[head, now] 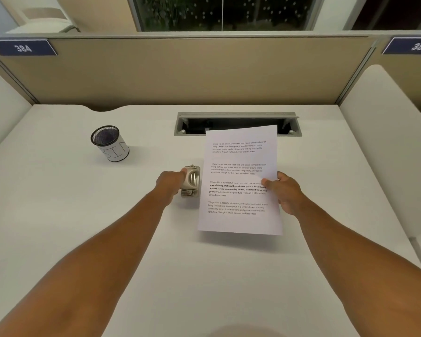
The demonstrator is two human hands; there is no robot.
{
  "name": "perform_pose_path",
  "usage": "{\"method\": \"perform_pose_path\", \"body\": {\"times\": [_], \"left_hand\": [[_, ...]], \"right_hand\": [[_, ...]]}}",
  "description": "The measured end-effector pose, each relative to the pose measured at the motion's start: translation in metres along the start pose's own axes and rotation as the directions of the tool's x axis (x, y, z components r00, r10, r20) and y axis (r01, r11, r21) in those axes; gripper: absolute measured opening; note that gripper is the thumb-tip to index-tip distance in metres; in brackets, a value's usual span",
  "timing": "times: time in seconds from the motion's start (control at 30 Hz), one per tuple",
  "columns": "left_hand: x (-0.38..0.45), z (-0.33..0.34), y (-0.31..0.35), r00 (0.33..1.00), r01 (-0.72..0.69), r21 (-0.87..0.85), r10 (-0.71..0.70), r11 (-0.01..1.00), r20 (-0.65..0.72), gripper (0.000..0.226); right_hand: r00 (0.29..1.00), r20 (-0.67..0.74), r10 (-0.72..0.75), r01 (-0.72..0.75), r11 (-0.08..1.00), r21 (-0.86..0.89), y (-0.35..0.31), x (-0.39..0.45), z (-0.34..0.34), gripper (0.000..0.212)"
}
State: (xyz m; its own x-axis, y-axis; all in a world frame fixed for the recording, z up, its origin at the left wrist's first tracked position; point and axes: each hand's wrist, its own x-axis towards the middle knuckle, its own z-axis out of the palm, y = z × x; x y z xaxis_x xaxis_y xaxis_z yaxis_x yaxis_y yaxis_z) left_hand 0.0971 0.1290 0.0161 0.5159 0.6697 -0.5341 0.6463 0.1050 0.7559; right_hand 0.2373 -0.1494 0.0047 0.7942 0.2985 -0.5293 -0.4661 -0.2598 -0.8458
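Note:
A white printed sheet of paper [238, 166] with several text paragraphs is held slightly above the white desk [204, 276]. My right hand [287, 193] pinches its right edge, thumb on top of the print. The sheet's left edge meets a small beige and metal hole punch [191, 181] standing on the desk. My left hand [171, 183] holds the punch from its left side, fingers curled against its top lever.
A black mesh cup [110, 143] wrapped in a paper label reading "BIN" stands at the back left. An open cable tray slot [237, 122] lies behind the sheet. A beige partition [180, 71] closes the back, with side panels left and right.

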Motion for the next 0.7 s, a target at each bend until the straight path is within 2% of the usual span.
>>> {"method": "perform_pose_path", "body": {"times": [0.33,0.7], "left_hand": [[-0.011,0.016,0.016,0.998,-0.053,0.097,0.052,0.994,0.023,0.028],[-0.017,0.023,0.023,0.998,-0.053,0.084,0.051,0.995,0.027,0.031]], "right_hand": [[0.999,-0.009,-0.031,0.031,0.999,0.011,-0.001,-0.001,-0.009,0.016],[0.997,0.029,-0.073,0.072,0.996,0.047,-0.006,-0.003,-0.004,0.016]]}}
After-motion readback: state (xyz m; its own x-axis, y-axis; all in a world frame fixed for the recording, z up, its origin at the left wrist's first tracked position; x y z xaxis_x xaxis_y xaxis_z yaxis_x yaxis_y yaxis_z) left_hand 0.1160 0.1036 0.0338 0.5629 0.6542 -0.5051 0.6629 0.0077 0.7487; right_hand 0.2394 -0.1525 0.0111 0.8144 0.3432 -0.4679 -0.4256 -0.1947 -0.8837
